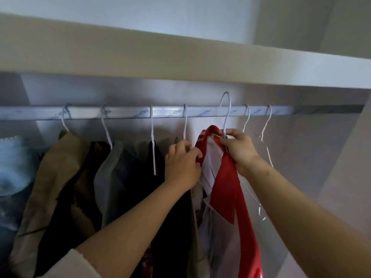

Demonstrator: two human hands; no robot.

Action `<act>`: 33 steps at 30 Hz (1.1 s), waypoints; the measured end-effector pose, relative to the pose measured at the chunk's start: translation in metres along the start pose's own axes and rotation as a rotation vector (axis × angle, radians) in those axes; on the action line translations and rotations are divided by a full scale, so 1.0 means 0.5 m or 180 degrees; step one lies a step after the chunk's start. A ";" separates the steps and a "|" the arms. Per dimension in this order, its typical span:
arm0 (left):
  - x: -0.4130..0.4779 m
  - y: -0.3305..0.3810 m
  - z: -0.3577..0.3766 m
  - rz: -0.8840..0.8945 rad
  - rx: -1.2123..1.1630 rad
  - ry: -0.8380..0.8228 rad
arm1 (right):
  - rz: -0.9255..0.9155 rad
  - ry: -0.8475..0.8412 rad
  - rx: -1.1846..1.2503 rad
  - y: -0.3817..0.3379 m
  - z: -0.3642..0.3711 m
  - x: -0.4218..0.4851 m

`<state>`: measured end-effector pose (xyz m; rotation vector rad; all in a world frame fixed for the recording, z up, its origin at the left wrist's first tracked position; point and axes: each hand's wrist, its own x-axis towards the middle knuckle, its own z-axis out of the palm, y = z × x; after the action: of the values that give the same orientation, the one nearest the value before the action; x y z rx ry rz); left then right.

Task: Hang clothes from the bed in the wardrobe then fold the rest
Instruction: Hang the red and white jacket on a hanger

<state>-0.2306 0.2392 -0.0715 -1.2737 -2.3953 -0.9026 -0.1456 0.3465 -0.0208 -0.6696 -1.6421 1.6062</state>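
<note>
Under rail [128, 112]: R hand [239, 151] pinches hanger [227, 121] w/ red top [226, 187].

White wall [180, 13] up top. Fluffy blue thing [14, 163] far left. Tan coat [52, 177] beside it, then grey top [108, 173], then black clothes [140, 187]. Bare wire hanger [261, 135] far right

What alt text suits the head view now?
The right hand pinches the neck of a white wire hanger carrying a red and white garment, its hook up at the silver wardrobe rail. The left hand grips the garment's edge beside hung tan, grey and black clothes.
</note>
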 end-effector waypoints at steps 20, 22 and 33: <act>-0.060 0.001 -0.012 -0.0949 -0.0997 -0.0123 | -0.0210 -0.0097 -0.1483 0.096 0.047 -0.034; -0.071 0.001 -0.013 -0.0914 -0.1021 -0.0180 | -0.0394 -0.0133 -0.1760 0.107 0.047 -0.058; -0.159 -0.009 -0.021 -0.0780 -0.0847 -0.0446 | -0.0305 -0.0504 -0.2225 0.127 0.039 -0.165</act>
<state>-0.1893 0.1792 -0.1058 -1.1813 -2.6538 -1.2785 -0.1200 0.2749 -0.0944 -0.7975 -2.3395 1.0135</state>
